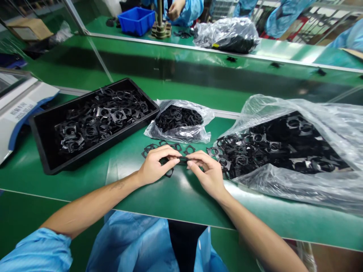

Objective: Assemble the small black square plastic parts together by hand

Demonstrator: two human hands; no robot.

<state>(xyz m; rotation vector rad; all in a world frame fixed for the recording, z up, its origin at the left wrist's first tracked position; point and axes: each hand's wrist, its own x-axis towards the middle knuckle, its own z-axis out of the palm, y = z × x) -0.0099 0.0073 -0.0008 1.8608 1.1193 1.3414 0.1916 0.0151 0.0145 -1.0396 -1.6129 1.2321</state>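
Observation:
My left hand [155, 165] and my right hand [206, 170] meet over the green table [176, 196], fingers pinched together on a small black plastic part [183, 159] held between them. A few loose black ring parts [159, 146] lie on the table just beyond my fingers. A black tray [42, 130] full of black square frame parts stands at the left. A small clear bag of black rings [179, 121] lies ahead of my hands. A large open clear bag of black frame parts [286, 145] spreads at the right, next to my right hand.
A white and blue machine [17, 107] stands at the far left. Beyond a metal rail runs a second green surface with a blue bin [136, 20], a metal fixture [160, 28] and another bag of black parts [227, 34]. People in blue coats work there.

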